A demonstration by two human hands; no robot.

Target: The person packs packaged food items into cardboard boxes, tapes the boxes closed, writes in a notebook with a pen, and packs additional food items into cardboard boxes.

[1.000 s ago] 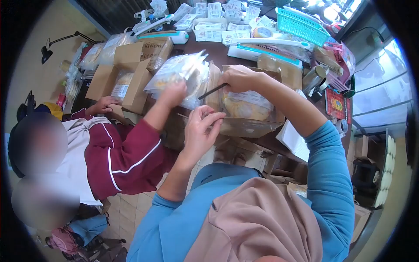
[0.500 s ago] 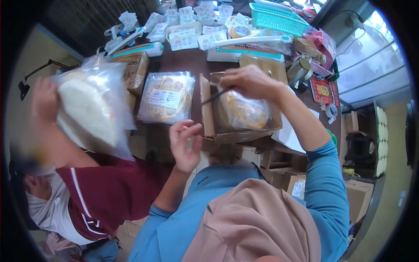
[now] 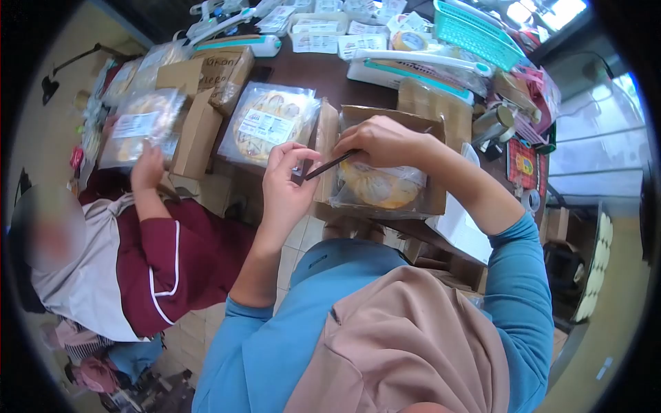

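Observation:
My right hand (image 3: 382, 141) is closed on a thin black stick (image 3: 332, 165), a pen or similar slim tool whose kind I cannot make out. The stick slants down-left to my left hand (image 3: 289, 182), whose curled fingers and thumb meet its lower end. Beneath my right hand is an open cardboard box (image 3: 434, 189). Inside lies a clear plastic bag (image 3: 382, 186) with yellowish round food, partly covered by my hand. Left of the box, a flat clear packet (image 3: 268, 127) of round pale food with a white label rests on the table.
At left, a co-worker's hand (image 3: 148, 165) touches another labelled packet (image 3: 138, 127) beside cardboard boxes (image 3: 227, 76). Bag sealers (image 3: 413, 76), label stacks (image 3: 317, 24), a teal basket (image 3: 475, 34) and a tape roll (image 3: 530, 199) lie around the table.
My left hand has come up to the stick's lower end. The stick has shifted slightly right with my right hand. A large white packet the co-worker raised is gone from the foreground.

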